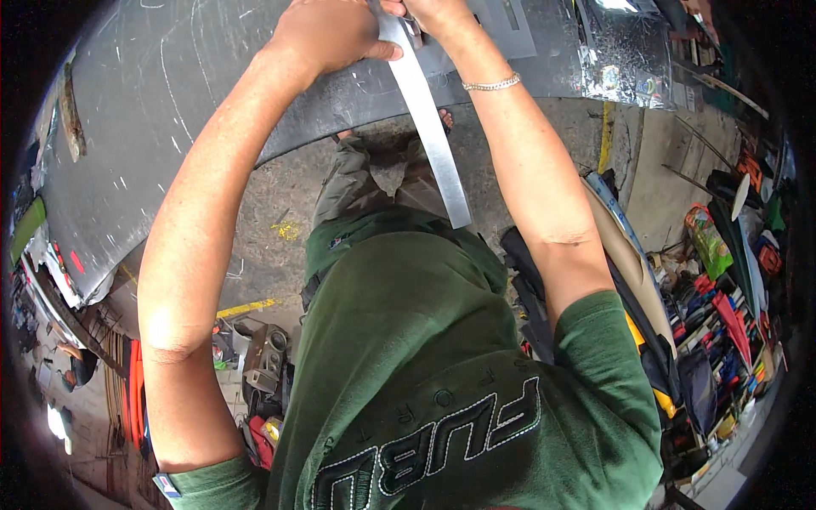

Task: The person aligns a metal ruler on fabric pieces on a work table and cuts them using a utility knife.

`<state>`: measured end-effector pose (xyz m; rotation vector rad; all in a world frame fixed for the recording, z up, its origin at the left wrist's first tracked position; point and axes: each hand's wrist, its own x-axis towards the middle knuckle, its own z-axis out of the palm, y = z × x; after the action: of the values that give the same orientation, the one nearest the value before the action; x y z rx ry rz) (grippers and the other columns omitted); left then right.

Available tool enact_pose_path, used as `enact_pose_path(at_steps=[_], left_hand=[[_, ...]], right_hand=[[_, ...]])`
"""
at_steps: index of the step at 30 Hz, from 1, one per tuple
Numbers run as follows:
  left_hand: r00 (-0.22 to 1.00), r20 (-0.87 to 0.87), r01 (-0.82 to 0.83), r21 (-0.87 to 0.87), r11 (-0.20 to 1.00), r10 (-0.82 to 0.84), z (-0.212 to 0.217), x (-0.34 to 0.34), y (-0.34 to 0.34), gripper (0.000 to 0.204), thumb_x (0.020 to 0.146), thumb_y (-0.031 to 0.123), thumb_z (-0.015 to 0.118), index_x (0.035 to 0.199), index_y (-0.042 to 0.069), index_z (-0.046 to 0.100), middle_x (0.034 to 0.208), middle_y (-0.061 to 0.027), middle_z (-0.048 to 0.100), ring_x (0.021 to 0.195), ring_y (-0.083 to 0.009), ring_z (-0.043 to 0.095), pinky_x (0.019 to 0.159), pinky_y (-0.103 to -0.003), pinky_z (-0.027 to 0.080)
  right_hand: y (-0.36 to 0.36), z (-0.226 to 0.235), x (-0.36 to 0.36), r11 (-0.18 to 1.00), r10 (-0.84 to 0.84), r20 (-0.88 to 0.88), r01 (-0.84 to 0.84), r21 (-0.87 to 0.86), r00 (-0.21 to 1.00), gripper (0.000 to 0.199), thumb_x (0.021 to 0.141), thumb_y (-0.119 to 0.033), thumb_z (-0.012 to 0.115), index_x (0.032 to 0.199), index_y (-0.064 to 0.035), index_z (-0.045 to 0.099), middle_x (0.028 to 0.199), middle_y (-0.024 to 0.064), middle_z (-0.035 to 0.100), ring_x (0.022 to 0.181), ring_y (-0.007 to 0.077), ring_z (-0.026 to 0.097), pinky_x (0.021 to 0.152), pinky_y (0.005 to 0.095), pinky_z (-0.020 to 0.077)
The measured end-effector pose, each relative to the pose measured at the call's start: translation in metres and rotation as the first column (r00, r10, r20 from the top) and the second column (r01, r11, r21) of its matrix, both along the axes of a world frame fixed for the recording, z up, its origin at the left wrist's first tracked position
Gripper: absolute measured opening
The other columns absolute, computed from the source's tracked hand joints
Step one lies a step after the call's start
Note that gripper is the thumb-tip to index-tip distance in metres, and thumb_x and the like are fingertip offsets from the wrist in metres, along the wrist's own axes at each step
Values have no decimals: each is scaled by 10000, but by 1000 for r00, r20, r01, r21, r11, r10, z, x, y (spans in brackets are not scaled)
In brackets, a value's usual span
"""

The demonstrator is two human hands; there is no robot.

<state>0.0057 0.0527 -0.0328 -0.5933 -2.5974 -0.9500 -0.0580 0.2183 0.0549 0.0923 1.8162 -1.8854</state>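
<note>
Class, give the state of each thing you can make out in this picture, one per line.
Strip: flat, near end past the table's edge
Table: scratched
Left hand: thumb on the strip
Right hand: fingers bent, partly out of frame
Bracelet: worn around the right wrist
Clear plastic: glossy
Floor: stained
Shirt: creased

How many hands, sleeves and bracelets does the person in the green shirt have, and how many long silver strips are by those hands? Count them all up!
Hands: 2 (left hand, right hand)
Sleeves: 2 (left sleeve, right sleeve)
Bracelet: 1
Long silver strip: 1
Total: 6
</note>
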Motion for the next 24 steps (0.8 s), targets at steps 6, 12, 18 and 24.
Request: enact_pose_path(at_steps=[6,12,18,24], left_hand=[[988,134,45,204,978,-73,-33,15,-19,1200,765,585,794,1548,-136,239,1608,-347,268,1525,-461,244,1251,-483,250],[805,481,95,-680,727,346,49,-10,22,1207,759,577,805,1552,-132,234,1610,-345,265,1523,-459,252,1250,-480,254],[1000,14,-21,75,997,20,-40,8,-7,1203,757,572,809,1552,-128,239,1613,-340,264,1530,-448,243,1256,-465,240],[774,507,121,-707,697,379,129,-5,68,1201,757,566,811,1554,-126,236,1616,-334,264,1531,-445,240,1259,-462,230]], right_hand=[[-11,-6,-5,965,185,84,-165,-206,979,581,1096,-502,352,1392,-49,564,566,-5,449,397,107,381,360,277,321],[18,-18,-9,952,65,-113,-96,-292,991,591,1098,-484,365,1506,-71,478,640,-8,471,412,99,377,363,273,321],[-3,-22,-1,927,65,-100,-97,-361,993,595,1099,-496,347,1516,-92,479,652,-16,469,420,85,359,362,258,297],[16,-68,-28,983,140,-927,63,172,348,462,1044,-180,505,1447,43,488,855,138,628,650,241,602,600,370,542]])
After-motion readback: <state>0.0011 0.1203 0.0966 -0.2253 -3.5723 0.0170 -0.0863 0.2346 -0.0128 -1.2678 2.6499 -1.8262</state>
